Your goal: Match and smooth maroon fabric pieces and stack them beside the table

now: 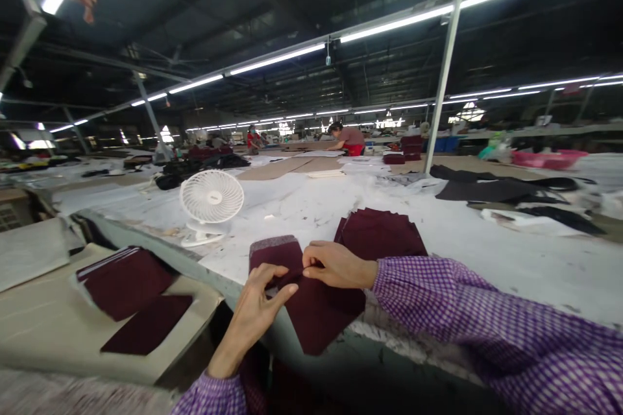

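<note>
Maroon panel (324, 318) extends toward six o'clock, right grip (338, 264) pinching its upper edge, left grip (257, 306) half-open, seemingly steadying it.

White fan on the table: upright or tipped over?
Upright: the white fan stands with its base down on the white table covering and its round grille above.

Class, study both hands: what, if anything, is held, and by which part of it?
The right hand pinches a maroon cloth piece near its upper edge. Whether the left hand also grips it cannot be told.
</note>
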{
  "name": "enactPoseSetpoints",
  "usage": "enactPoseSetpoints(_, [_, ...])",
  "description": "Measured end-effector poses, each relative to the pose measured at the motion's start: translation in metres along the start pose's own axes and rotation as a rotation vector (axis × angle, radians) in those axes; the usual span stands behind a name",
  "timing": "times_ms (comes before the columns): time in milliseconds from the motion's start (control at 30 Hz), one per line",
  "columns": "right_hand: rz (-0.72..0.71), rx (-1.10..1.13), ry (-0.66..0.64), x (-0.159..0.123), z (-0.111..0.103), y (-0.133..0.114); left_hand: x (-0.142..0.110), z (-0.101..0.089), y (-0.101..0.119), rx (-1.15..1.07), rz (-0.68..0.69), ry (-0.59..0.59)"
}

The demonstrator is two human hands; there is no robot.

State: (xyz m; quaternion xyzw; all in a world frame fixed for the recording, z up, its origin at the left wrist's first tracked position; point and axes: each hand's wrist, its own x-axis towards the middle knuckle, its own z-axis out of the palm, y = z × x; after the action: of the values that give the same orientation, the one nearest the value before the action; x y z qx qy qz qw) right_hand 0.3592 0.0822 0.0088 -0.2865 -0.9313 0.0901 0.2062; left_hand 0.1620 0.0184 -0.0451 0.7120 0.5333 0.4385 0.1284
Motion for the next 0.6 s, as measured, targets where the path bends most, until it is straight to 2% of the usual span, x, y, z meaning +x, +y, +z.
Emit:
enactPoseSetpoints(67, [-0.002,0.023,0.088,0.001,-0.003,-0.002,0.001,0.001,0.000,-0.055,-0.010,0.004])
enactPoseSetpoints(100, [-0.022,0.039,0.080,0.003,-0.007,-0.001,0.002,0.002,0.000,-0.073,-0.006,0.003])
enactPoseSetpoints(167, [-0.075,0.097,-0.015,0.005,-0.022,0.008,0.002,0.004,0.000,-0.103,0.013,0.002])
enactPoseSetpoints(233, [-0.047,0.101,-0.109,0.006,-0.044,0.028,0.001,0.006,0.002,-0.134,0.025,0.023])
enactPoseSetpoints(267, [0.032,0.048,-0.110,0.005,-0.057,0.042,0.000,0.006,0.003,-0.142,0.028,0.041])
enactPoseSetpoints(333, [0.276,-0.214,-0.144,-0.002,-0.082,0.074,-0.002,0.005,0.009,-0.159,0.022,0.083])
enactPoseSetpoints(400, [0.395,-0.290,-0.176,-0.011,-0.097,0.105,-0.001,0.003,0.017,-0.209,-0.022,0.131])
enactPoseSetpoints(500, [0.455,-0.268,-0.249,-0.021,-0.099,0.136,0.008,0.003,0.031,-0.340,-0.125,0.173])
enactPoseSetpoints(600, [0.463,-0.195,-0.277,-0.023,-0.090,0.145,0.024,0.006,0.041,-0.456,-0.201,0.141])
